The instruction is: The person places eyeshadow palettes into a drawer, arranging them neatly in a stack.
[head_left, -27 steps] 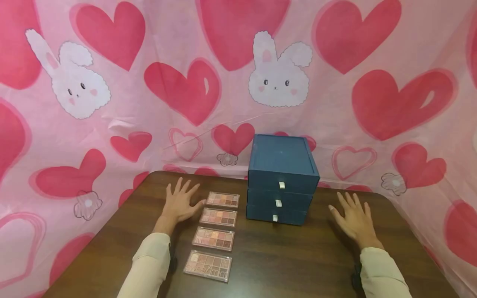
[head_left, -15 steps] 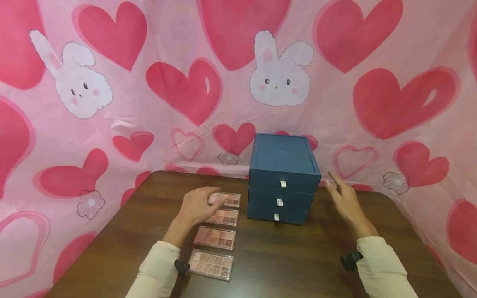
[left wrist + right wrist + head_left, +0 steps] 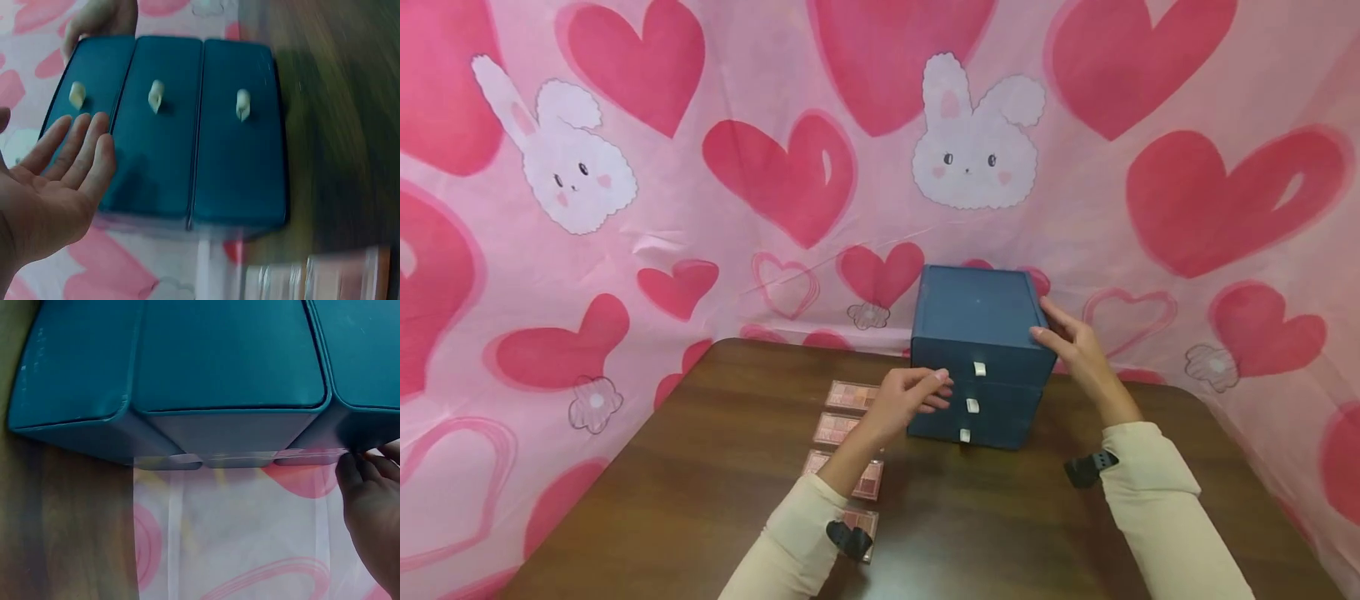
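A blue three-drawer box point(image 3: 985, 308) with small pale pull tabs point(image 3: 980, 369) stands at the back of the table, all drawers closed. My left hand point(image 3: 898, 408) is raised in front of the box's left side, fingers loosely bent and holding nothing; in the left wrist view that hand point(image 3: 50, 194) shows its palm, close to the top drawer. At the box's upper right edge, my right hand point(image 3: 1082, 354) touches it with thumb and fingertips. In the right wrist view, the right hand's fingers point(image 3: 369, 472) meet the box's side.
Several eyeshadow palettes point(image 3: 852, 393) lie in a column left of the box, partly hidden by my left arm. Brown wooden table point(image 3: 1000, 517) surrounds them. Behind hangs a pink cloth point(image 3: 745, 75) with hearts and rabbits.
My left hand has lifted off the table beside the palettes and moved right, over them, to the box front. My right hand has risen from the table and reached the box's upper right edge.
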